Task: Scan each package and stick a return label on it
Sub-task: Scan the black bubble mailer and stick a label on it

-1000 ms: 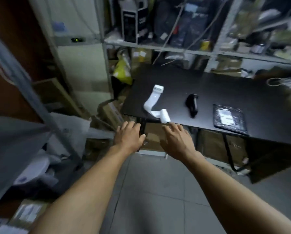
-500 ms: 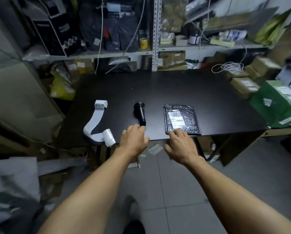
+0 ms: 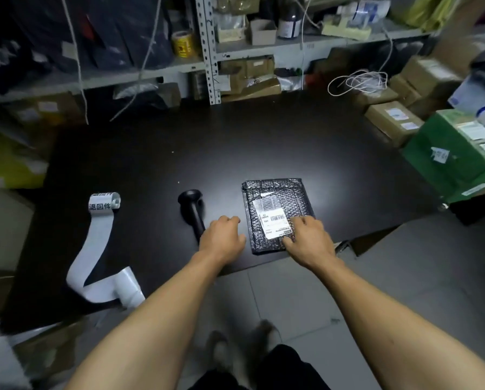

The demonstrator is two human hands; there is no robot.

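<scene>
A black bubble-wrap package (image 3: 280,192) with a white shipping label (image 3: 272,218) lies flat near the front edge of the black table (image 3: 207,153). My right hand (image 3: 309,237) rests on the package's near right corner, with its fingers bent down onto the label's edge. A black handheld scanner (image 3: 192,206) lies to the left of the package. Between the scanner's handle and the package hovers my left hand (image 3: 221,237), its fingers loosely curled and holding nothing. A white strip of return labels (image 3: 100,243) with printed black characters lies at the table's left, rolled at both ends.
Metal shelves (image 3: 207,52) crammed with bags and boxes stand behind the table. Cardboard boxes (image 3: 393,119) and a green carton (image 3: 455,153) are stacked at the right. A coil of white cable (image 3: 356,80) lies at the back right. Grey floor tiles and my feet show below.
My view has swung to face the table and come closer. Both hands have moved forward over the front edge, and the right one has landed on the package.
</scene>
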